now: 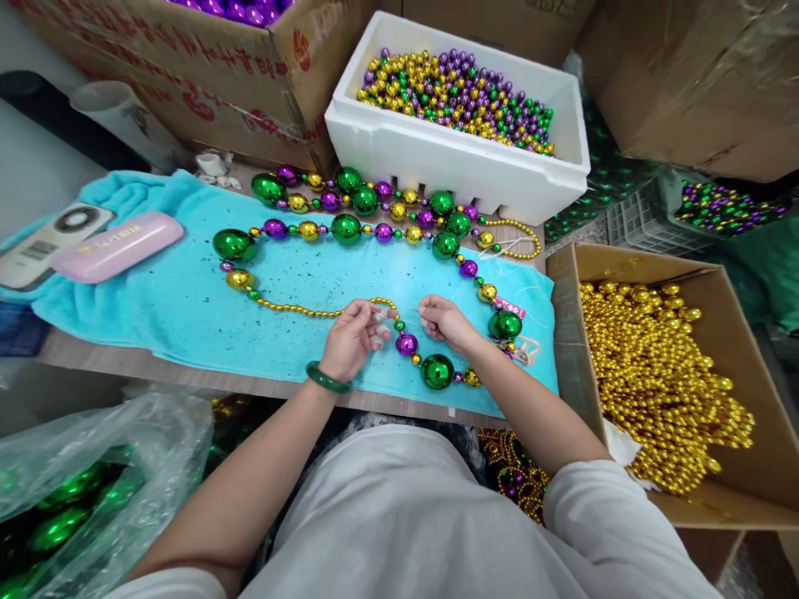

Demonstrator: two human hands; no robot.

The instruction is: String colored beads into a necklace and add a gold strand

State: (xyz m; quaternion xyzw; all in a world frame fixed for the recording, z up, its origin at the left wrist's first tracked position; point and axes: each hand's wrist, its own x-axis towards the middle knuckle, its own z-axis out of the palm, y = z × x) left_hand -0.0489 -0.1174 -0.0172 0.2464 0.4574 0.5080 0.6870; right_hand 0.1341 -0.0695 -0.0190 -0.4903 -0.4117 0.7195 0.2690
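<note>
Pinching bead strand (300, 310) — left hand (355, 337), right hand (444, 323) curled.

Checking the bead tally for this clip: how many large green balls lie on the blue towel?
10 large green balls: five in the far row by the white foam box, three in the next row, two by the right hand. None seems hidden.

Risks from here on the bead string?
1. Left hand and right hand pinch the necklace at a gap. A slip there could shed the small gold beads.
2. The big green bead sits close to the table edge. It might roll off and drag the string with it.
</note>
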